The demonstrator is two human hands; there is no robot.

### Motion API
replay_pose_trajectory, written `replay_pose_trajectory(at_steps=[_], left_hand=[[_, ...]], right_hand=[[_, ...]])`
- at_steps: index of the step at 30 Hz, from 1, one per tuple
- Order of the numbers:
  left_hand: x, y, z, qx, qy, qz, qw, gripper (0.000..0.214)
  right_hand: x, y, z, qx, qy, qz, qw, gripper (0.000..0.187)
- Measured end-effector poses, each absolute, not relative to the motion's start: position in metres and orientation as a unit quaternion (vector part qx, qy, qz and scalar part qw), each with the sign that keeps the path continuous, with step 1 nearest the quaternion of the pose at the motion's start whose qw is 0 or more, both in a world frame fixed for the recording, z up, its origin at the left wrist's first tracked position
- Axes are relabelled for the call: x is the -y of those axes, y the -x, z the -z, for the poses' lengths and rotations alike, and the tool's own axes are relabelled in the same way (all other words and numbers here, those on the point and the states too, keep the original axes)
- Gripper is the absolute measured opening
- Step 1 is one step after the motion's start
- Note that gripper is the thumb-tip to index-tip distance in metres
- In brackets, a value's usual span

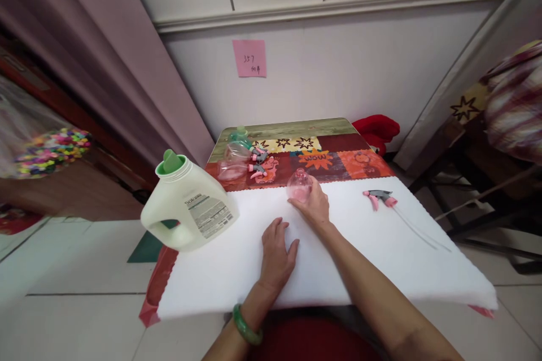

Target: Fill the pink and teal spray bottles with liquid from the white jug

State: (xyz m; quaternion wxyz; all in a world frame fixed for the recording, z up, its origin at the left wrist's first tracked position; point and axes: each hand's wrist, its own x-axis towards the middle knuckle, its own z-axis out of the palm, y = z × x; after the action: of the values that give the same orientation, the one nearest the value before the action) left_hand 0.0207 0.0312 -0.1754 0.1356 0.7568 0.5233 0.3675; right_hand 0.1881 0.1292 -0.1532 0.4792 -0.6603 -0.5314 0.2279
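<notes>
My right hand (315, 203) is closed around a small clear pink bottle (298, 183) with no top, standing on the white foam sheet (237, 259). My left hand (276, 251) lies flat on the sheet with fingers stretched out, holding nothing; a green bangle (247, 327) circles its wrist. A pink and grey spray trigger (380, 197) with a long thin tube lies to the right of my right hand, apart from it. A large white detergent jug (188, 206) with a green cap stands at the sheet's left edge.
Behind the sheet, several clear spray bottles (239, 161) lie on a colourful patterned cloth (326, 161). A pink note (249, 58) is stuck on the wall. A dark chair (474, 163) with striped fabric stands at right. A red item (376, 128) sits behind the table.
</notes>
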Motion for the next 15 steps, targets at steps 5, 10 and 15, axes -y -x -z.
replay_pose_trajectory(at_steps=[5,10,15], left_hand=[[-0.030,-0.024,0.172,-0.520,-0.753,-0.381,0.132,0.038],[-0.030,-0.021,0.161,-0.518,-0.724,-0.444,0.103,0.039],[-0.032,0.037,0.125,-0.552,-0.622,-0.556,-0.013,0.031]], right_hand=[[-0.132,-0.190,0.160,0.556,0.668,-0.198,0.453,0.103],[-0.128,-0.191,0.164,0.541,0.673,-0.187,0.468,0.130],[-0.116,-0.195,0.166,0.555,0.609,-0.044,0.565,0.102]])
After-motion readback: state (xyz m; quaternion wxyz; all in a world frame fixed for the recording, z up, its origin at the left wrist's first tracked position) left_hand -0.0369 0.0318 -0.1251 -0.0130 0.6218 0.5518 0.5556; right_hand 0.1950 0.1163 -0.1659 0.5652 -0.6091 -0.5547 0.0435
